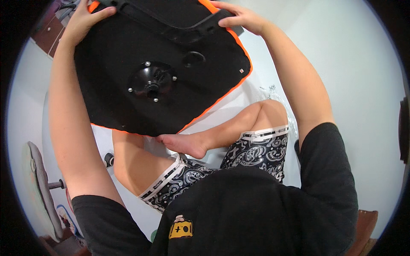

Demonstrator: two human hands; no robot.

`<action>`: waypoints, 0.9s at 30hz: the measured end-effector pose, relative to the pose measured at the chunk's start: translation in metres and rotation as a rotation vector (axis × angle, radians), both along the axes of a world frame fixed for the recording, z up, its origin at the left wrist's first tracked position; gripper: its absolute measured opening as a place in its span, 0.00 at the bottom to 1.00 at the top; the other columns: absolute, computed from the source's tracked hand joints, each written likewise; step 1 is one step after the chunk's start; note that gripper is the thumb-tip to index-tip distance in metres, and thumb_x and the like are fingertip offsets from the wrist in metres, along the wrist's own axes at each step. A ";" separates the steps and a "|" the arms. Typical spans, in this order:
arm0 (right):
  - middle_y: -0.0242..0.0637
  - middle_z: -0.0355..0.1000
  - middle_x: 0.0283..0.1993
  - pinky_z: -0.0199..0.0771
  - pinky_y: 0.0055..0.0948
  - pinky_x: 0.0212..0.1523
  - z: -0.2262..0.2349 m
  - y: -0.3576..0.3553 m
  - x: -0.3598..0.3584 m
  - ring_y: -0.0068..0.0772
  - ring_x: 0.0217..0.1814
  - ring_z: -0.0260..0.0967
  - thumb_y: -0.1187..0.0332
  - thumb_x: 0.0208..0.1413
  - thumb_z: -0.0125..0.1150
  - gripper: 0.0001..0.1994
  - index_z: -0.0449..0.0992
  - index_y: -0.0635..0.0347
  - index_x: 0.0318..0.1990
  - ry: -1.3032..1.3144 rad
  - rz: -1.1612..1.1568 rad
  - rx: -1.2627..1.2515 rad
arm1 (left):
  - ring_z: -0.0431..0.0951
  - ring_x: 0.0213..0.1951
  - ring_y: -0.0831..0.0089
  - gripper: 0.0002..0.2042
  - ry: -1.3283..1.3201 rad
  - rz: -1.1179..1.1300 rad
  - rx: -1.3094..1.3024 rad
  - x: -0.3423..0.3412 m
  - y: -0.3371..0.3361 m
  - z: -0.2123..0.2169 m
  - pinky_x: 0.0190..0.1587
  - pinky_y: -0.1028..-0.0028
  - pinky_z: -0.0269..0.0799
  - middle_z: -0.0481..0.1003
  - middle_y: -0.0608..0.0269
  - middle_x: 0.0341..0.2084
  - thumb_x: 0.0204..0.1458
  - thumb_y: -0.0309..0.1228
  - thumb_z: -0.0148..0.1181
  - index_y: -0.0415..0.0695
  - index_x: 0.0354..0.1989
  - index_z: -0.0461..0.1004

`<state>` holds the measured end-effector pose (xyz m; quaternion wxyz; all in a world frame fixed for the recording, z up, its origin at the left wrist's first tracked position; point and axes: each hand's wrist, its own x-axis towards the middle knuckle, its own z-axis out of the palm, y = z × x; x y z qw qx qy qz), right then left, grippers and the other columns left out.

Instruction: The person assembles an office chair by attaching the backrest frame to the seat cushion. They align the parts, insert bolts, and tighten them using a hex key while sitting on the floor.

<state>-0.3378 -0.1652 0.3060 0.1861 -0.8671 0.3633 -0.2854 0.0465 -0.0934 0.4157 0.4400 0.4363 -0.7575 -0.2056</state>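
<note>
I hold up a large black fabric-covered panel [111,85] with bright orange edging, its flat face toward me; it looks like the underside of a seat. A round black plastic dish [147,79] with several silver screws around it sits at its middle. A smaller round recess [193,59] lies to the dish's upper right. Across the far part runs a black bar [160,23]. My left hand [87,17] grips the far left edge, thumb on the near face. My right hand [241,19] clasps the far right edge by the bar's end. Fingertips behind the panel are hidden.
My bare legs are folded below the panel, one foot [183,144] just under its near edge. Crumpled clear plastic [273,91] lies by my right knee. A grey padded piece with a metal post [55,184] stands at left. Something brown [365,228] shows at lower right.
</note>
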 end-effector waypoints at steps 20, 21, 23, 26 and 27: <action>0.45 0.64 0.59 0.61 0.35 0.59 0.089 0.119 0.120 0.39 0.59 0.62 0.58 0.49 0.62 0.35 0.57 0.56 0.65 0.318 0.308 -0.051 | 0.71 0.50 0.66 0.39 -0.010 0.214 -0.154 0.113 -0.017 -0.034 0.53 0.70 0.66 0.70 0.57 0.50 0.43 0.42 0.69 0.45 0.63 0.56; 0.45 0.64 0.59 0.61 0.35 0.59 0.086 0.136 0.136 0.39 0.59 0.62 0.57 0.49 0.62 0.35 0.57 0.56 0.65 0.395 0.371 -0.082 | 0.71 0.50 0.66 0.39 -0.023 0.224 -0.164 0.118 -0.016 -0.033 0.53 0.70 0.66 0.70 0.57 0.50 0.43 0.42 0.69 0.45 0.63 0.56; 0.45 0.64 0.59 0.62 0.35 0.59 0.070 0.171 0.169 0.39 0.59 0.62 0.57 0.50 0.62 0.35 0.58 0.56 0.65 0.549 0.499 -0.109 | 0.72 0.49 0.67 0.39 -0.048 0.246 -0.176 0.134 -0.016 -0.037 0.52 0.70 0.67 0.70 0.57 0.49 0.44 0.41 0.69 0.45 0.63 0.56; 0.45 0.64 0.59 0.62 0.35 0.59 0.047 0.211 0.198 0.40 0.59 0.63 0.55 0.50 0.61 0.35 0.58 0.56 0.64 0.731 0.610 -0.123 | 0.71 0.50 0.67 0.39 -0.003 0.243 -0.235 0.135 -0.011 -0.041 0.53 0.70 0.66 0.70 0.57 0.49 0.44 0.41 0.69 0.46 0.64 0.56; 0.45 0.64 0.59 0.62 0.35 0.60 0.040 0.221 0.203 0.40 0.59 0.63 0.55 0.50 0.61 0.35 0.58 0.56 0.64 0.795 0.634 -0.134 | 0.69 0.51 0.66 0.40 0.088 0.149 -0.197 0.122 -0.006 -0.036 0.55 0.68 0.64 0.68 0.56 0.50 0.40 0.33 0.70 0.44 0.63 0.54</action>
